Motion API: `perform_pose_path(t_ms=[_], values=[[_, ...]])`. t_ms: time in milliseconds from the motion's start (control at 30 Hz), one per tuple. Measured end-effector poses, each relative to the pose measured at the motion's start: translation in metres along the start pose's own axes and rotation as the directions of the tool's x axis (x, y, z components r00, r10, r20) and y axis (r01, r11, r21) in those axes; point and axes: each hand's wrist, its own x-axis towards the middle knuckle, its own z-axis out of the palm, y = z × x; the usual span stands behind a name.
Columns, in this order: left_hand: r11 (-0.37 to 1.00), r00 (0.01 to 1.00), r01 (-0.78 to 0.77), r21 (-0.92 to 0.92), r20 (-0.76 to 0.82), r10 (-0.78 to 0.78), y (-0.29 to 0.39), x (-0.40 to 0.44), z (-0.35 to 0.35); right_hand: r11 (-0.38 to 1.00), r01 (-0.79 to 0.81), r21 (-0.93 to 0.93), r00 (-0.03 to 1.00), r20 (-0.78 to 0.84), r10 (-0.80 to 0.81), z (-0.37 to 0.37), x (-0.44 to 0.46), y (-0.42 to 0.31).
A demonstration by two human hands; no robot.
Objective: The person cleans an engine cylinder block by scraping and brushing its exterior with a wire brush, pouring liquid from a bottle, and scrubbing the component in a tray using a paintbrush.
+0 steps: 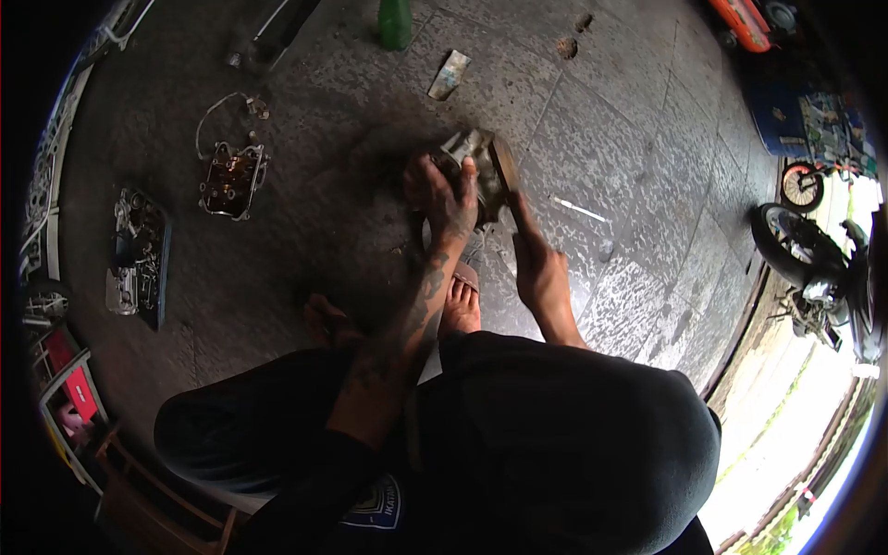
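My left hand (449,192) is closed around a grey cast-metal engine part (476,148), its thumb lying on top. The part is held just above the floor, in front of my foot. My right hand (542,273) is at the part's right side, index finger stretched along a flat brown strip (505,166). That strip lies against the right face of the part; its exact kind I cannot make out. The other fingers of my right hand are curled in. My left hand hides much of the part's left side.
On the floor to the left lie an open metal engine cover (233,180) and a tray of small metal parts (139,254). Ahead are a green bottle (395,25) and a crumpled packet (450,75). A thin white stick (578,209) lies right; a motorcycle (819,277) stands beyond.
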Motion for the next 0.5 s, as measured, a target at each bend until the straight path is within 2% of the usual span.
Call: perform_pose_path(t_ms=[67, 133, 233, 300, 333, 400, 500], values=[[0.991, 0.996, -0.089, -0.1, -0.023, 0.087, -0.003, -0.006, -0.004, 0.99, 0.14, -0.016, 0.989, -0.039, -0.14, -0.005, -0.019, 0.005], [0.981, 0.992, -0.12, -0.153, 0.014, 0.124, -0.008, -0.011, -0.007, 0.994, -0.099, -0.048, 0.994, 0.046, 0.102, 0.001, -0.006, 0.01], [0.971, 0.983, -0.184, -0.151, -0.028, 0.182, -0.01, -0.011, -0.005, 0.999, -0.045, 0.004, 0.995, -0.093, 0.045, 0.018, 0.034, 0.01], [0.981, 0.99, -0.139, -0.136, -0.02, 0.138, -0.003, -0.009, -0.01, 0.993, -0.112, -0.044, 0.994, -0.022, 0.111, 0.01, 0.02, 0.0], [0.984, 0.993, -0.121, -0.132, -0.016, 0.12, -0.002, -0.003, -0.006, 0.996, -0.094, -0.001, 0.995, -0.043, 0.093, 0.003, 0.002, 0.003], [0.985, 0.996, -0.092, -0.144, -0.02, 0.09, -0.005, -0.005, -0.005, 0.991, 0.132, -0.025, 0.986, -0.099, -0.133, -0.002, -0.024, 0.022], [0.977, 0.997, -0.053, -0.207, 0.051, 0.065, -0.001, -0.011, -0.012, 0.993, -0.112, -0.036, 0.993, -0.03, 0.111, 0.007, 0.016, 0.004]])
